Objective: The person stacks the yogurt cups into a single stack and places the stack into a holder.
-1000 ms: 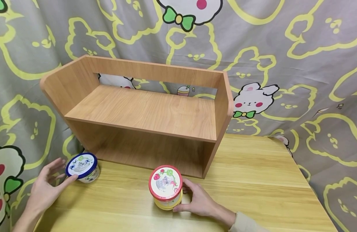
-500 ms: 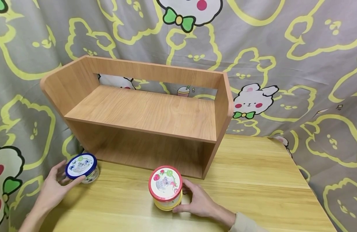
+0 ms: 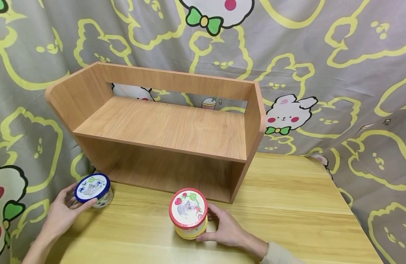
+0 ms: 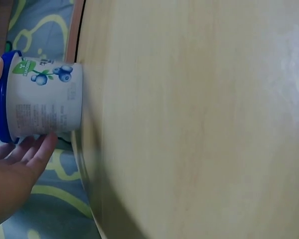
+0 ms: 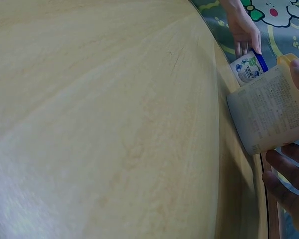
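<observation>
At the left of the head view, my left hand [image 3: 60, 212] holds a white tub with a blue lid [image 3: 92, 187], thumb on one side and fingers on the other. Blueberries are printed on this upright tub's wall [image 4: 47, 99] in the left wrist view. A red-lidded tub [image 3: 188, 208] with strawberry pictures stands stacked on a yellow-lidded tub [image 3: 191, 234]. My right hand [image 3: 225, 226] grips the lower tub from the right, its thumb at the near side. The right wrist view shows that lower tub's printed wall [image 5: 266, 112]; the red lid is not visible there.
A two-level wooden shelf [image 3: 163, 124] stands behind the tubs on the wooden table [image 3: 298, 205]. The blue-lidded tub is close to the shelf's front left corner. A grey curtain [image 3: 321, 66] with yellow bear outlines hangs behind and at both sides.
My left hand has moved slightly right and its thumb and fingers have come round the blue-lidded tub. The right hand and the stacked tubs have stayed in place.
</observation>
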`<state>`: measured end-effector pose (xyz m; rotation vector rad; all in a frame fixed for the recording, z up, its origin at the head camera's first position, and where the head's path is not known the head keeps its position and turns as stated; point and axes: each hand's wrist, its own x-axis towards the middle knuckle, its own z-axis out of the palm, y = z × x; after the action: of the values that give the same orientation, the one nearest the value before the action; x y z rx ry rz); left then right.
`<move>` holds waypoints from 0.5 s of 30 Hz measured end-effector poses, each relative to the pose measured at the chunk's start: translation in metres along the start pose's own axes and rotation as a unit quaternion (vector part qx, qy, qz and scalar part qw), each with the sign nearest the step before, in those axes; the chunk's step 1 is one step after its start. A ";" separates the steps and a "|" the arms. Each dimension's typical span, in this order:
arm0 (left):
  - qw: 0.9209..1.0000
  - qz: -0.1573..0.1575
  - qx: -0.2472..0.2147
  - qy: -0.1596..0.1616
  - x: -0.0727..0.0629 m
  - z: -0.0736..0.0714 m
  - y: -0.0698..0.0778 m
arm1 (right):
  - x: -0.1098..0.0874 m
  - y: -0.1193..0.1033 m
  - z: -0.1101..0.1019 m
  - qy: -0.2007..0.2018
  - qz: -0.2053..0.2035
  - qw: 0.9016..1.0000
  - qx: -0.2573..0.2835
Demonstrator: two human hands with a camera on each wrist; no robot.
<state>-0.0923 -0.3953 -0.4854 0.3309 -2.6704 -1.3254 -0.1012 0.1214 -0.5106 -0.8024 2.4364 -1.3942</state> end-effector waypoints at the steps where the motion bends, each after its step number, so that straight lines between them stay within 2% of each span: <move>1: 1.000 -0.001 0.000 0.001 0.000 0.000 0.000 | 0.000 0.000 0.000 0.000 -0.001 1.000 0.001; 10: 1.000 -0.012 -0.008 0.019 -0.004 0.003 0.004 | 0.000 -0.001 0.000 0.000 -0.002 1.000 0.000; 13: 1.000 -0.008 -0.014 0.026 -0.007 0.006 0.010 | -0.001 -0.001 0.000 0.001 -0.001 1.000 -0.003; 15: 0.999 0.009 -0.019 0.031 -0.007 0.007 0.015 | -0.001 0.000 0.000 0.003 0.001 1.000 -0.002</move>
<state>-0.0890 -0.3792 -0.4784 0.3362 -2.5873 -1.3375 -0.1005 0.1215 -0.5103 -0.7970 2.4459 -1.3929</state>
